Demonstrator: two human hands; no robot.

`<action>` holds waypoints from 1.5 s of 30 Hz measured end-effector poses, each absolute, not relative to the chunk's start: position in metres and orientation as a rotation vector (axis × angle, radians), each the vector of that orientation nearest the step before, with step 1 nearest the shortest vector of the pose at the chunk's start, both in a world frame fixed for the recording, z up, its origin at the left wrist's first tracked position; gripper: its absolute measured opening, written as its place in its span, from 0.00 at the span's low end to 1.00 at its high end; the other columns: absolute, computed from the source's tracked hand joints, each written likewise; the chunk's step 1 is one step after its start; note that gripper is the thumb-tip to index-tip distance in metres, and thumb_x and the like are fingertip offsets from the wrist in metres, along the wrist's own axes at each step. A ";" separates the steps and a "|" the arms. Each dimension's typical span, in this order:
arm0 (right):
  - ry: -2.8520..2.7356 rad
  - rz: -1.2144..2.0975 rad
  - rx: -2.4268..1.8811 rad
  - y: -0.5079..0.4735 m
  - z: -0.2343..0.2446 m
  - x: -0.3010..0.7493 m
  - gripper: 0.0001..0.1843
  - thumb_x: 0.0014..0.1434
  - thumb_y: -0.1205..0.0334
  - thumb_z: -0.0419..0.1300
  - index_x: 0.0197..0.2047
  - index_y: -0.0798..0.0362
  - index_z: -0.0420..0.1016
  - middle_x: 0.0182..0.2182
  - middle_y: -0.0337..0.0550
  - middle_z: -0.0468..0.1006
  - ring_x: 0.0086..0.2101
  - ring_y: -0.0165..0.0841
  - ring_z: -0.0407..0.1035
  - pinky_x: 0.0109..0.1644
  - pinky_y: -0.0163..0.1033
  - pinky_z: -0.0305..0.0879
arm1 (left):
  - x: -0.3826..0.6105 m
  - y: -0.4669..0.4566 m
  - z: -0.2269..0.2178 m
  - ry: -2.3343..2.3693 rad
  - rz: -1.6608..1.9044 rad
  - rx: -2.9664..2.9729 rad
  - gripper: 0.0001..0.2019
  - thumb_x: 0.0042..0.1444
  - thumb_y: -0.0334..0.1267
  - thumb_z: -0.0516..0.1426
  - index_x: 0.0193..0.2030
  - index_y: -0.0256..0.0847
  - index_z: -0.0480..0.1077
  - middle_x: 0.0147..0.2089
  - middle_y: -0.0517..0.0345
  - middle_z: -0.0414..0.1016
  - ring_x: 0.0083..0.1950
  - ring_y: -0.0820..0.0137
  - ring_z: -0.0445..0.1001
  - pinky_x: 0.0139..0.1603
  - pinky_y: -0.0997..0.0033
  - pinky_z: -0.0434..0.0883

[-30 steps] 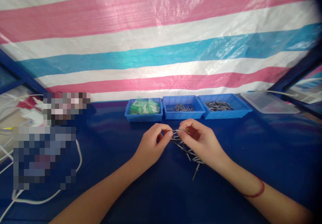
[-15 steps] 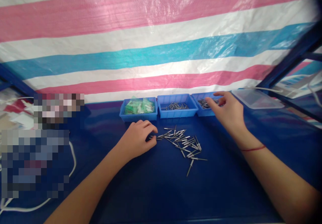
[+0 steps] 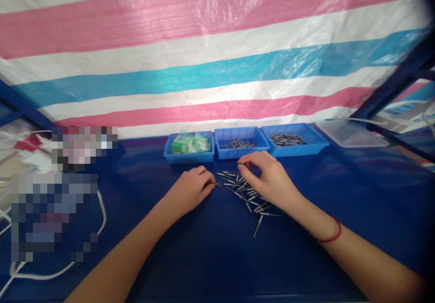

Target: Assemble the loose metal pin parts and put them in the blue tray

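We saw thin grey metal pins (image 3: 246,193) scattered loose on the blue surface (image 3: 210,248), between our grips. Our left hand (image 3: 190,189) curled nearly closed, fingertips pinching one pin. Our right hand (image 3: 268,180) hovered half-open, fingertips touching the pile beneath.

Small-parts assembly workstation
Blue parts bins (image 3: 241,143) of metal pins line a blue surface (image 3: 217,257), screened by a striped tarp (image 3: 217,67).
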State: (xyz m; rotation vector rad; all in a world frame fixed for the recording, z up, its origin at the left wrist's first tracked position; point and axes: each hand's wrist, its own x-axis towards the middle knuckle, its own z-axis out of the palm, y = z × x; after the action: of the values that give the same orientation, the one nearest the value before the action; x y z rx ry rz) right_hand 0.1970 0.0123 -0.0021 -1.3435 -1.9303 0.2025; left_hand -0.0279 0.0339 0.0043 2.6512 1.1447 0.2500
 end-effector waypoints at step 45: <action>-1.457 0.099 -1.551 0.041 0.004 0.259 0.12 0.57 0.57 0.57 0.32 0.55 0.78 0.29 0.44 0.78 0.29 0.34 0.69 0.34 0.38 0.62 | -0.019 0.023 0.000 1.205 0.622 2.633 0.18 0.60 0.45 0.53 0.55 0.43 0.67 0.49 0.50 0.71 0.50 0.60 0.69 0.51 0.60 0.66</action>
State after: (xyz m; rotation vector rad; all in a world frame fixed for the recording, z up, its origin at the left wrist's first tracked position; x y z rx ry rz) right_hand 0.2593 0.0407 0.0037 -1.5515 -1.4569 0.0993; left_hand -0.0188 0.0234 0.0000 2.6333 1.2046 0.6224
